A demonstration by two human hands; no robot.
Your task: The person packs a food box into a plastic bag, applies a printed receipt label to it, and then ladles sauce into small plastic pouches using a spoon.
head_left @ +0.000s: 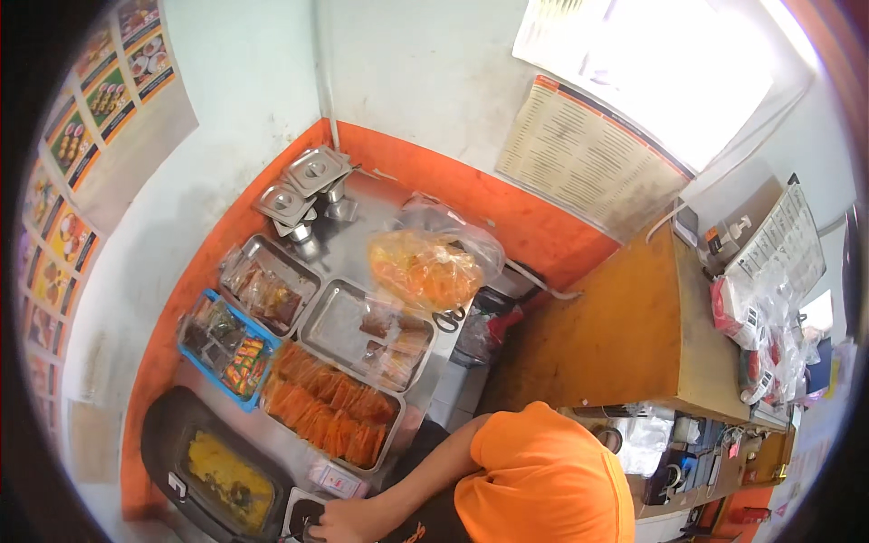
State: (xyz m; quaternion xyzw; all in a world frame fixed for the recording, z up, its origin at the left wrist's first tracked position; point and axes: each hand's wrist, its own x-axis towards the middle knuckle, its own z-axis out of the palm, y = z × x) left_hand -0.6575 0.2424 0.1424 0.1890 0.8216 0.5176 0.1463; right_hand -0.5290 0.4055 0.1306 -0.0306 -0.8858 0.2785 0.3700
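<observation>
The right hand (348, 519) is held low at the bottom edge, its forearm brought in from the orange sleeve (525, 440) at the right. The fingers are curled downward at the near side of a small square item (304, 512); whether anything is gripped between them cannot be told, since the fingertips are partly cut off by the edge. The left hand is kept out of view, so its grip cannot be told either.

The square item is set just to the left of the right hand, partly overlapped by the fingers, with a black tub (165, 437) beside it on the left. Just above the hand, a white-and-pink packet (338, 478) is placed near the wrist. The square item is edged in a pale tone around a dark middle, and its lower part is cropped. The tub is rounded at its corners, and yellow food (222, 475) is spread unevenly inside, broken by darker patches.

Beyond the packet, a metal tray (399, 422) is filled with rows of glossy orange packets (328, 405). A blue basket (201, 359) is placed to its left, with dark and brightly coloured packets inside. Farther up, a clear bag (425, 271) of orange food is rested on the metal table (367, 213).
</observation>
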